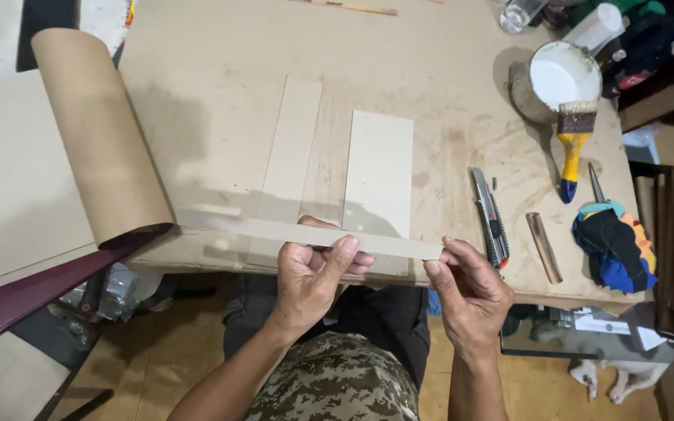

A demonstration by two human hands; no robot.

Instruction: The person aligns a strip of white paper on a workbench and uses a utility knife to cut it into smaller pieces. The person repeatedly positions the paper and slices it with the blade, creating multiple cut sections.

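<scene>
Brown and dusty, the big flat worktop (220,47) fills most of the view, with a tiled floor below it.

At 6 o'clock, two hands hold a long thin strip of pale grey cardboard (306,232) just over the near edge of the worktop. The left hand (313,273) is closed on the middle of the strip, thumb on top and fingers under it. The right hand (466,284) pinches the right end with thumb and fingertips. Held at two spots like this, the strip stays flat and does not sag, I think.

Behind the strip lie two flat pieces of pale cardboard side by side: a narrow tan one (294,140) and a wider pale one (380,168). They lie just beyond the hands, so they are easy to reach.

At 9 o'clock, a large sheet of brown paper curls up into a fat roll (95,132).

At 3 o'clock lie a grey utility knife (491,218), a short brown stick (544,247) and a bundle of blue, black and orange cloth (614,245). At 1 o'clock, a yellow-handled paintbrush (574,144) rests on a white round tub (563,74), so its bristles stay off the worktop.
</scene>
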